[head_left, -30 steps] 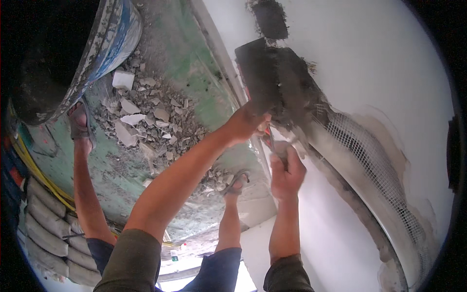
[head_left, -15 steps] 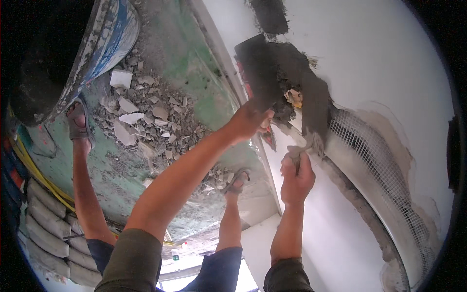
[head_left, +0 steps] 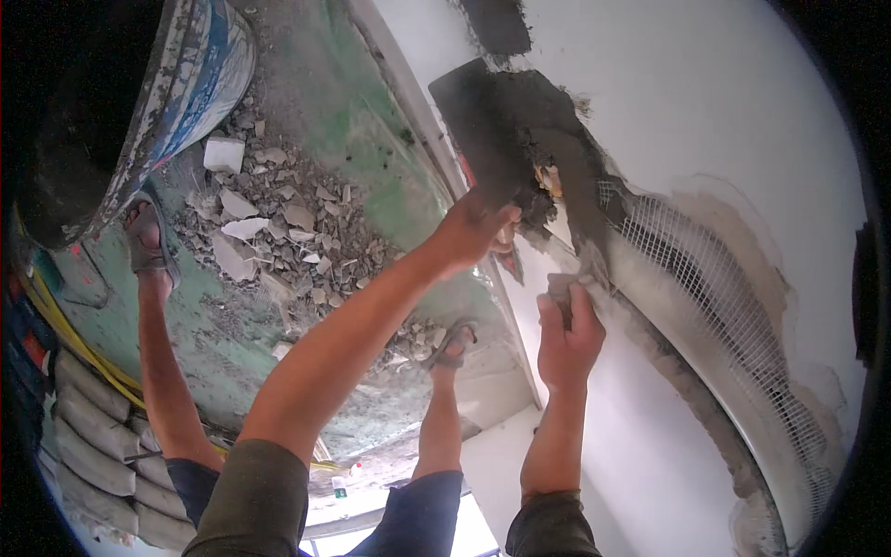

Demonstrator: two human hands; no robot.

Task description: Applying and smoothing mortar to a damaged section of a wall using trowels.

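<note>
Evidently, a dark, flat board (head_left: 471, 116) is held in the upper middle of the frame, its lower end gripped by the curled fingers of the left hand (head_left: 475, 232). Just right of centre, a small grey-coated tool (head_left: 561, 286) is pinched between thumb and fingers of the right hand (head_left: 569, 342); how far its blade reaches cannot be told. Dark mortar (head_left: 580, 158) is spread over the white wall (head_left: 687, 102) to the right of the board, with white mesh (head_left: 715, 269) at lower right of it. By its look, the board would be judged thin, stiff and fairly light, but tip-heavy if loaded, so best gripped firmly at its lower end. The tool seems rigid, perhaps slippery where wet; the mortar, soft and easily smeared.
</note>
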